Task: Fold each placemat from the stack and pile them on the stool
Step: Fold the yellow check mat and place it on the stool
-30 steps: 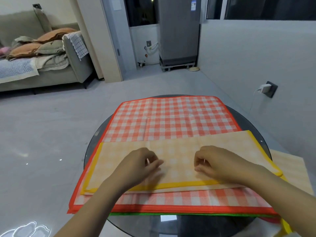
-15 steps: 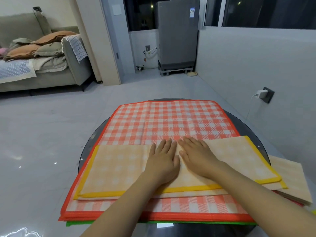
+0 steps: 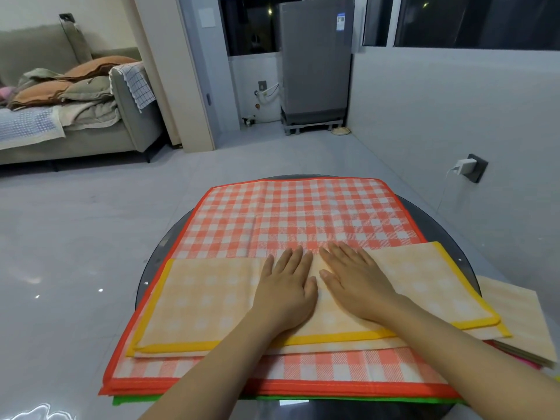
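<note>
Two hands, both flat with fingers straight, palms down on one item. Left hand (image 3: 286, 291) and right hand (image 3: 353, 283) lie side by side, almost touching, on the middle of the yellow placemat (image 3: 206, 301), holding nothing.

Yellow placemat: pale yellow check, yellow border, folded in half into a long strip; lies across the near half of the stack, its layered edges facing the person.

Stack of placemats (image 3: 303, 213): unfolded, orange-and-white check on top with orange border, a green edge (image 3: 121, 400) showing at the bottom; rests on a round dark glass table (image 3: 169, 237).

Folded pile (image 3: 521, 322): pale yellow check on top, lying at the right edge of view, just beside the table; what it rests on is hidden.

Background: grey sofa (image 3: 100, 137) with heaped cushions, left; grey appliance (image 3: 315, 62) on a stand, far wall; wall charger (image 3: 465, 166), right.
</note>
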The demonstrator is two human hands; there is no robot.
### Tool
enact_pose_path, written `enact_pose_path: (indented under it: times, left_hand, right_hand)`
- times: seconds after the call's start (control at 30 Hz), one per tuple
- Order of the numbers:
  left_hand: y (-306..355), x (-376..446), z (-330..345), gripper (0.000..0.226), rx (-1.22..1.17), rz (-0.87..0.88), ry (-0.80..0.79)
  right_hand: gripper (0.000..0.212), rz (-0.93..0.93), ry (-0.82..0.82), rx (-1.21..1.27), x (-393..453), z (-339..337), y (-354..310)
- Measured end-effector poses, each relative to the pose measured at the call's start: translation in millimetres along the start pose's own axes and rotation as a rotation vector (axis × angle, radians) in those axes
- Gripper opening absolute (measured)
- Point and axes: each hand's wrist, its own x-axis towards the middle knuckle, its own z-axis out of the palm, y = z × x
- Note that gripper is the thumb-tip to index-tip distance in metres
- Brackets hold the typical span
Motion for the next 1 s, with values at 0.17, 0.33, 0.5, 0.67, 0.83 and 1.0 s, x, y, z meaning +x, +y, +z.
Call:
enact_pose_path:
  times: [0.17, 0.33, 0.5, 0.67, 0.83, 1.0]
  left_hand:
    - [0.2, -0.1, -0.5, 0.055, 0.012, -0.001, -0.008]
    - [-0.3, -0.3, -1.2, 0.055, 0.007, -0.001, -0.01]
    - [-0.2, -1.4, -1.7, 0.055, 0.01, 0.001, -0.008]
    - [-0.7, -1.2, -0.9, 0.055, 0.015, 0.0, -0.005]
    - [0.4, -1.9, -1.5, 0.055, 0.019, 0.001, -0.009]
    - [1.3, -1.2, -1.4, 0.055, 0.015, -0.002, -0.015]
  right_hand:
    - [0.058, 0.02, 0.001, -0.01, -3.3, -1.4, 5.0]
    - [0.059, 0.057, 0.012, 0.002, -10.1, -3.7, 17.1]
    - [0.062, 0.16, 0.023, 0.006, -20.2, -8.9, 47.8]
    - [0.069, 0.275, 0.035, -0.031, -31.0, -11.9, 80.2]
    - [0.07, 0.304, 0.031, -0.034, -32.7, -15.3, 82.2]
    - [0.06, 0.224, 0.032, 0.067, -28.0, -19.7, 59.0]
